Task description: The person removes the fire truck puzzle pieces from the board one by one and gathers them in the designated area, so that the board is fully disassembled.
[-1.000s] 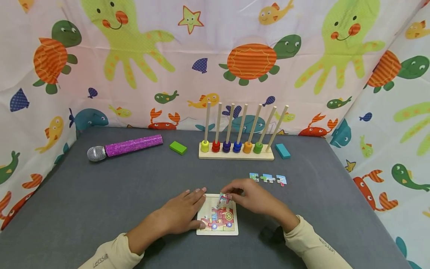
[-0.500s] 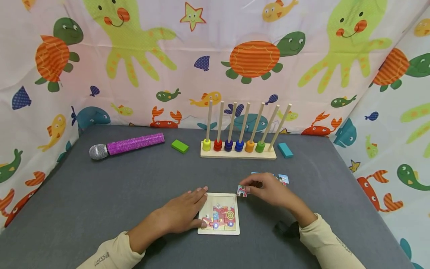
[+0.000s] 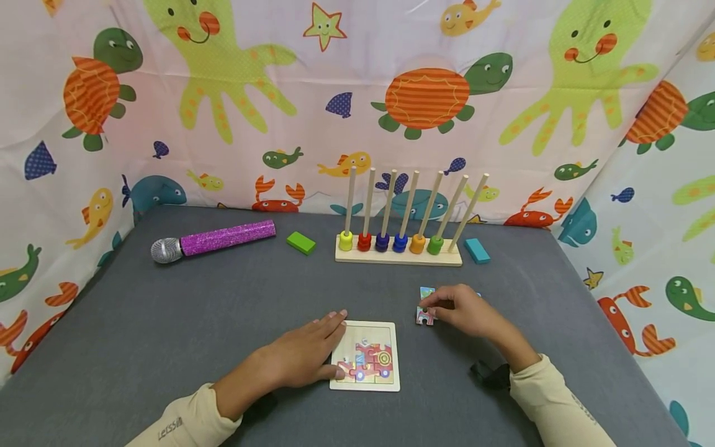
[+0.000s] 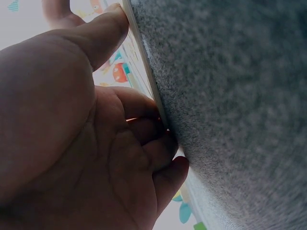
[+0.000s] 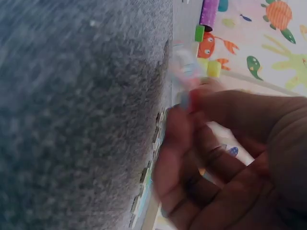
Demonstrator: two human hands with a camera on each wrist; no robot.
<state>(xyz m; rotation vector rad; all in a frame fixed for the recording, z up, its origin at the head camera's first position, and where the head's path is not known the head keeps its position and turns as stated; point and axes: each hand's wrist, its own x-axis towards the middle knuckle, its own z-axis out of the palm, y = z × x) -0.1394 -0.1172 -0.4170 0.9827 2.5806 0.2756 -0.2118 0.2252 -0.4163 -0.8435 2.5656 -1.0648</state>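
Observation:
My left hand (image 3: pixel 307 351) rests along the left side of a wooden puzzle tray (image 3: pixel 385 332), fingers straight, with the thumb over its lower left corner. Several joined jigsaw pieces (image 3: pixel 371 359) in the tray form part of a red vehicle picture; the tray's upper part shows bare wood. To the right of the tray, my right hand (image 3: pixel 469 313) pinches a puzzle piece (image 3: pixel 423 317) between thumb and fingers; this piece (image 5: pixel 184 64) is blurred in the right wrist view. Loose puzzle pieces (image 3: pixel 427 292) lie just behind that hand, mostly hidden by it.
A wooden peg stand (image 3: pixel 399 256) with coloured rings stands at the back, between a green block (image 3: pixel 301 243) and a teal block (image 3: pixel 477 251). The purple glitter microphone (image 3: pixel 215 241) lies at the back left. A printed curtain (image 3: pixel 234 161) hangs behind the grey table.
My right hand has lifted the puzzle piece away from the tray and carried it right, toward the loose pieces. The left hand stays on the tray. The head view shifts slightly.

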